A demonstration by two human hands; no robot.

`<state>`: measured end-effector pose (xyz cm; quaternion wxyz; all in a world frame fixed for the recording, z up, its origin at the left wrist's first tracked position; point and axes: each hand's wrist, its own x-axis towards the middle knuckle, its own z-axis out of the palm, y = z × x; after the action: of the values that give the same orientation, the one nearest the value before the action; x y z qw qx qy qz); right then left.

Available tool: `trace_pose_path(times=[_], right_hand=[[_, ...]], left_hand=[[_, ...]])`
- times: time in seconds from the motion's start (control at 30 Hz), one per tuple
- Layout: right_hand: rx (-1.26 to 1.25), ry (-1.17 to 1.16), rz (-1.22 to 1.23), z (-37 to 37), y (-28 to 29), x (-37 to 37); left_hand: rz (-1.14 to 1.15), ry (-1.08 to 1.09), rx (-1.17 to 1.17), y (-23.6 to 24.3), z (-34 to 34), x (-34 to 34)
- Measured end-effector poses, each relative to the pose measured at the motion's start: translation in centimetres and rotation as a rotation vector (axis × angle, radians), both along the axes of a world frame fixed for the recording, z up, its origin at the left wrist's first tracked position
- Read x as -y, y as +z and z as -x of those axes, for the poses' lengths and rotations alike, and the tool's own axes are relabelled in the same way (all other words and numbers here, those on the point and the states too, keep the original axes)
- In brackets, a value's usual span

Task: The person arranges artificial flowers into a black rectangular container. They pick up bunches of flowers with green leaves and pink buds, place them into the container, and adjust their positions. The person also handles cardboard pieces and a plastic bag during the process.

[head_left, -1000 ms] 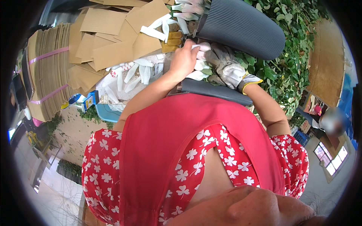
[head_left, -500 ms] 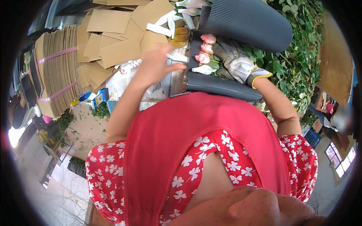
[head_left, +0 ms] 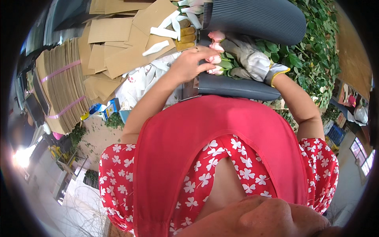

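Observation:
My left hand [head_left: 193, 64], bare, reaches to a short column of pink roses [head_left: 216, 36], its thumb and fingers closed about one pink rose head [head_left: 214, 59]. Another rose head [head_left: 215, 70] lies just below, nearer my body. My right hand [head_left: 250, 57] wears a grey-white work glove with a yellow cuff edge and is closed round the green stems and leaves behind the heads; the fingertips are partly hidden. The roses lie between two dark ribbed pads [head_left: 256, 23]. A white mesh flower sleeve [head_left: 156, 47] lies on cardboard to the left.
More white mesh sleeves [head_left: 150, 77] are heaped left of my forearm. A yellow-brown glove [head_left: 185, 37] lies beyond my left hand. Loose cardboard sheets [head_left: 110, 29] and a strapped cardboard stack [head_left: 63, 75] fill the left. Leafy stems [head_left: 316, 51] pile up at right.
My left hand has moved right onto the roses. The white sleeve seen by the nearest rose no longer shows there, and that head is bare. A sleeve now lies on the cardboard.

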<state>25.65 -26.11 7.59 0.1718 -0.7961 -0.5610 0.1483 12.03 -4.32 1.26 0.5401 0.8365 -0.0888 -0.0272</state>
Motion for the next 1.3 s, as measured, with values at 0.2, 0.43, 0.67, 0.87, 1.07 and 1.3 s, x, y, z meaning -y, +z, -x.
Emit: trace_pose_path(times=[0.2, 0.43, 0.67, 0.87, 1.07, 1.3], right_hand=[[-0.693, -0.063, 0.367, -0.3, 1.8, 0.1], [-0.346, 0.065, 0.512, 1.6, 0.7, -2.9], [-0.282, -0.059, 0.421, 1.5, 2.8, -2.6], [-0.002, -0.022, 0.300, 0.5, -2.4, -1.4], [0.046, -0.014, 0.190, 1.2, 0.6, -1.1], [-0.038, -0.222, 0.548, -1.0, -1.0, -2.9]], left_hand=[[0.081, 0.100, 0.014, -2.4, -0.7, 1.2], [0.102, 0.114, 0.023, -3.6, -0.3, 1.7], [0.096, 0.061, 0.016, -4.2, -0.2, 1.8], [-0.052, 0.129, 0.095, -4.4, 0.6, 2.1], [-0.131, 0.064, 0.264, -3.9, -0.4, 1.8], [-0.043, 0.012, 0.264, -5.1, -0.9, 1.7]])
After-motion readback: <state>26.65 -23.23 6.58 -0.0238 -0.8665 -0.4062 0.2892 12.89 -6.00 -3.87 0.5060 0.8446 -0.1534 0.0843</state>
